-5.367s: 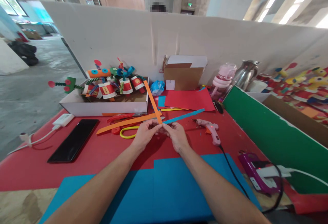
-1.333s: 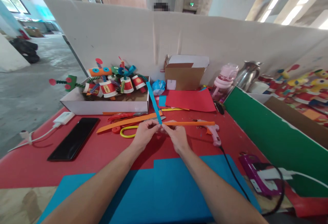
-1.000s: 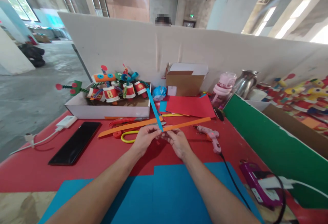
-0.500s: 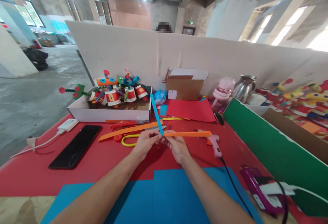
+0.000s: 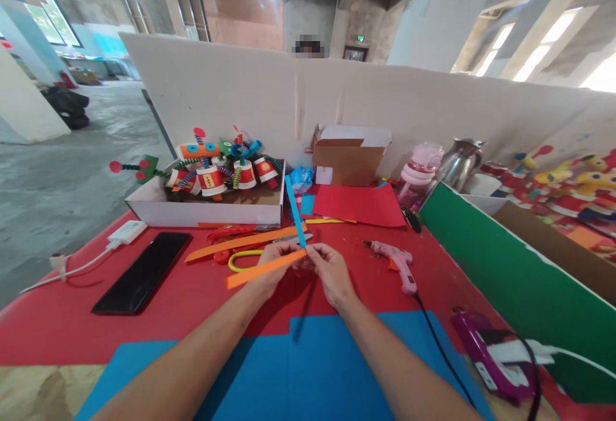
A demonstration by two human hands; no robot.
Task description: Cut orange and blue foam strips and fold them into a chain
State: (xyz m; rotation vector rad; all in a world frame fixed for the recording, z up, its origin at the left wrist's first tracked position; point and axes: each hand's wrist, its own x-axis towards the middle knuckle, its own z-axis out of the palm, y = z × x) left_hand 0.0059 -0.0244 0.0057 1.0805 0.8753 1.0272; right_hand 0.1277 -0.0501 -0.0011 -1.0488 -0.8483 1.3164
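My left hand [image 5: 273,266] and my right hand [image 5: 332,271] meet over the red tabletop, fingers pinched where two paper strips cross. An orange paper strip [image 5: 260,269] runs from that crossing down to the left, over my left hand. The blue paper strip [image 5: 295,208] stands up from the same spot, pointing away from me. Beyond my left hand lie yellow-handled scissors [image 5: 235,266] and a loose orange strip [image 5: 231,243]. A pink glue gun [image 5: 397,260] rests to the right of my right hand. My fingertips partly hide the joint between the strips.
A white box [image 5: 206,214] of paper-cup figures stands back left, a black phone [image 5: 144,273] before it. Red paper [image 5: 359,206] and a cardboard box [image 5: 351,158] are behind. At right are a green box [image 5: 510,286] and purple device [image 5: 493,357]. Blue sheets [image 5: 289,376] lie nearest me.
The orange strip has swung from pointing right to pointing left across my left hand. The blue strip still points away. My hands stay together in nearly the same place.
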